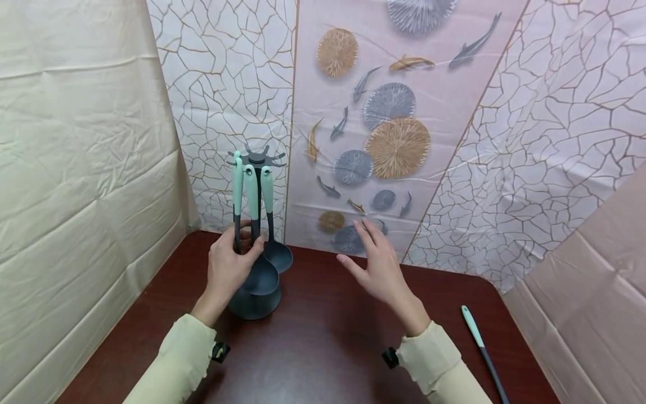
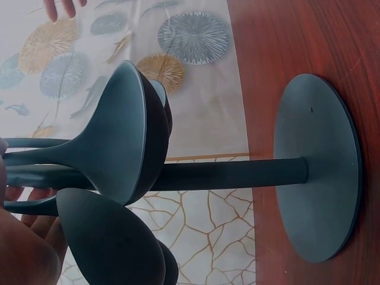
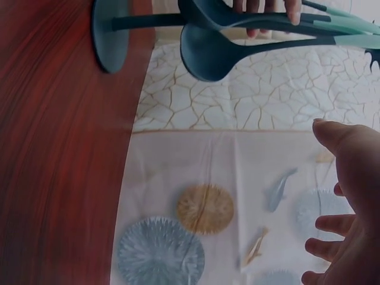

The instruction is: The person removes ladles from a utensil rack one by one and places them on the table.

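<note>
A dark utensil stand (image 1: pixel 256 159) with a pronged top and round base (image 2: pixel 320 208) stands upright at the back left. Three utensils with mint-green handles hang from it. A ladle (image 1: pixel 263 278) is at the front, and another dark bowl-shaped utensil (image 3: pixel 205 56) hangs to its right. My left hand (image 1: pixel 228 262) grips around the pole and the utensils' shafts, below the green handles; its palm side is partly hidden. My right hand (image 1: pixel 379 268) is held in the air to the right of the stand, fingers spread and holding nothing.
Another utensil with a mint-green handle (image 1: pixel 472 326) lies at the right side of the dark red table (image 1: pixel 323 348), its far end out of frame. Patterned cloth (image 1: pixel 353 213) hangs behind the table, and plain cloth (image 1: pixel 91 196) hangs at the left side.
</note>
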{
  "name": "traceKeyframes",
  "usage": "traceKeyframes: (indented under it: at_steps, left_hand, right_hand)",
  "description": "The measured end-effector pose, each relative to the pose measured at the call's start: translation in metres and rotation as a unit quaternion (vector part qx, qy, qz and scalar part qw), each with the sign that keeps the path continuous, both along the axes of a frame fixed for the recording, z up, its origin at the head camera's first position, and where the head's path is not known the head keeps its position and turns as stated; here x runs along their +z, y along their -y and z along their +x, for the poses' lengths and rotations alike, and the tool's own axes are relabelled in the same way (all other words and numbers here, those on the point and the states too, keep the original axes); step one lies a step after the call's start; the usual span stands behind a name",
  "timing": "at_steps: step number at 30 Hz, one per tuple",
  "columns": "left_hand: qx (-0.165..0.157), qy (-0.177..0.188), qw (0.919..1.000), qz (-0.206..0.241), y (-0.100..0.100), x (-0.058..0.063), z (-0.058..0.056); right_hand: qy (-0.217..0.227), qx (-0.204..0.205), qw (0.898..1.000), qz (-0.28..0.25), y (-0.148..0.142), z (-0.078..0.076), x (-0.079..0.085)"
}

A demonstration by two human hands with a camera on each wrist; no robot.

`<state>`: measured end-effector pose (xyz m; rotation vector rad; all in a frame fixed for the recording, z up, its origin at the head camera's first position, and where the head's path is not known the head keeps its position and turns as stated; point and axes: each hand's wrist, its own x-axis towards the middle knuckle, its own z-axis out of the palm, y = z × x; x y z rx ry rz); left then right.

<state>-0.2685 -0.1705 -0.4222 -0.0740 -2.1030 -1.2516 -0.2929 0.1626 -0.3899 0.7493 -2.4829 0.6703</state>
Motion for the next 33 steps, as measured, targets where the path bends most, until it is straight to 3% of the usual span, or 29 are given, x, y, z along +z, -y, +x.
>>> traceKeyframes:
  at_steps: [18,33]
  left_hand:
    - [0.002,0.005,0.9999,0.009,0.002,-0.004,0.003]
    - [0.001,0.013,0.9999,0.009,-0.001,-0.002,-0.001]
  right_hand:
    - [0.012,0.046,0.999,-0.006,0.037,0.004,0.005]
    - [0.01,0.078,0.997,-0.029,0.064,0.013,0.024]
